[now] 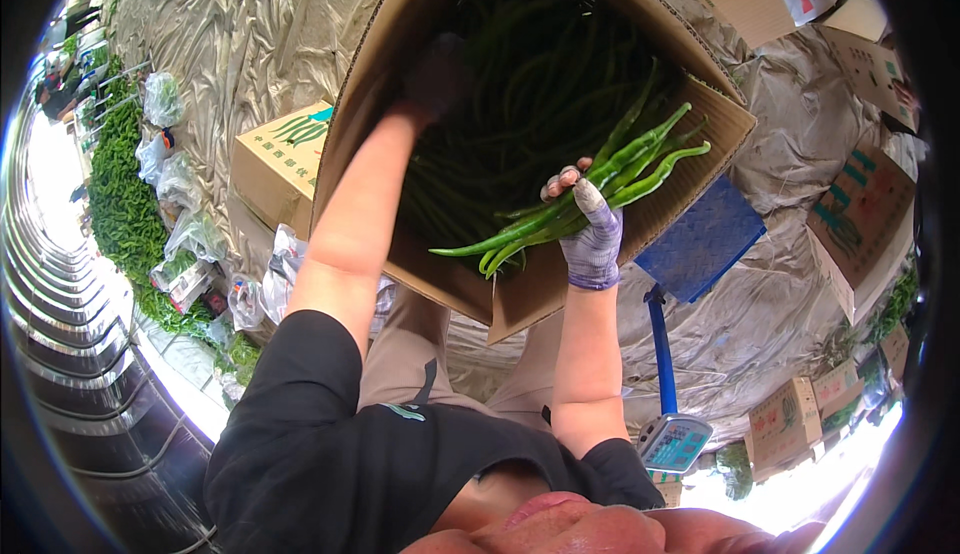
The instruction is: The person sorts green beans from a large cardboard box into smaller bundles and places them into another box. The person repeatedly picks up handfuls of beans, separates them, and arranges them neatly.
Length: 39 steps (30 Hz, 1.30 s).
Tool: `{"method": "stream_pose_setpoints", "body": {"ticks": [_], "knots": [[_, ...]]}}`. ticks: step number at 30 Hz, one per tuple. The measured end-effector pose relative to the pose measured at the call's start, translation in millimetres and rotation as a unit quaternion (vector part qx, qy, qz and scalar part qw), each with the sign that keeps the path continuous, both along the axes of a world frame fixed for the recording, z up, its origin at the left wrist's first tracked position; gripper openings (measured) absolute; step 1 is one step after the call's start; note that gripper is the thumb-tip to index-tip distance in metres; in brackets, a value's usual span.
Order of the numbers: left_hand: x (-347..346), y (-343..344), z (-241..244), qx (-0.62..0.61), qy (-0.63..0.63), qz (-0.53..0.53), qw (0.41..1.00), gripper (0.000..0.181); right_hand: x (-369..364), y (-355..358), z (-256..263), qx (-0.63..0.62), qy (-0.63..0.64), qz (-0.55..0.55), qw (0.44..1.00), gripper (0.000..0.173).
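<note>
A large open cardboard box [532, 305] stands before me, with many long green chili peppers [547, 81] in its shaded inside. My right hand [592, 242], in a pale purple-white glove with bare fingertips, grips a small bunch of long green peppers [637, 152] above the box's near right side. The bunch sticks out on both sides of the fist. On the left, my left hand [439, 77] reaches deep into the box by its left wall. Shadow hides its fingers, so I cannot tell whether they hold any peppers.
A blue platform scale [705, 239] with a display [675, 441] on a post stands right of the box. Left are a printed carton [281, 156], plastic bags [180, 179] and a long heap of green peppers [112, 194]. More cartons [862, 216] stand right on the wrinkled ground sheet [225, 36].
</note>
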State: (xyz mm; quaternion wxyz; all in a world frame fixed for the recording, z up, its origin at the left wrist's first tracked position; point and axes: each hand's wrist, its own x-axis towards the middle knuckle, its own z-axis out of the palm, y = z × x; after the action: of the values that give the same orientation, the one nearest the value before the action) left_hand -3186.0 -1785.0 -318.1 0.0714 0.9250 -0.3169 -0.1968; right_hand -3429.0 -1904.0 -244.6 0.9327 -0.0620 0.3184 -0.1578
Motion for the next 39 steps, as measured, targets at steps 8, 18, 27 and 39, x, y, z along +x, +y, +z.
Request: {"method": "stream_pose_setpoints", "body": {"ticks": [8,18,27,39], "knots": [[-1.2,9.8,99.0,-0.238,0.451,0.292,0.809,0.031,8.7,-1.0,-3.2,-0.021,0.057,0.028,0.998,0.043],[-135.5,5.8,137.3,-0.241,0.468,0.205,0.825,0.022,6.9,9.3,-2.0,-0.039,0.08,0.093,0.992,0.05],[-91.9,14.8,138.7,-0.366,0.517,0.324,0.702,0.024,8.4,5.6,-4.0,-0.106,0.163,0.109,0.975,0.032],[-24.7,13.6,74.1,-0.308,0.245,0.313,0.865,0.028,10.2,-0.8,2.4,-0.062,0.127,0.07,0.988,0.036]]}}
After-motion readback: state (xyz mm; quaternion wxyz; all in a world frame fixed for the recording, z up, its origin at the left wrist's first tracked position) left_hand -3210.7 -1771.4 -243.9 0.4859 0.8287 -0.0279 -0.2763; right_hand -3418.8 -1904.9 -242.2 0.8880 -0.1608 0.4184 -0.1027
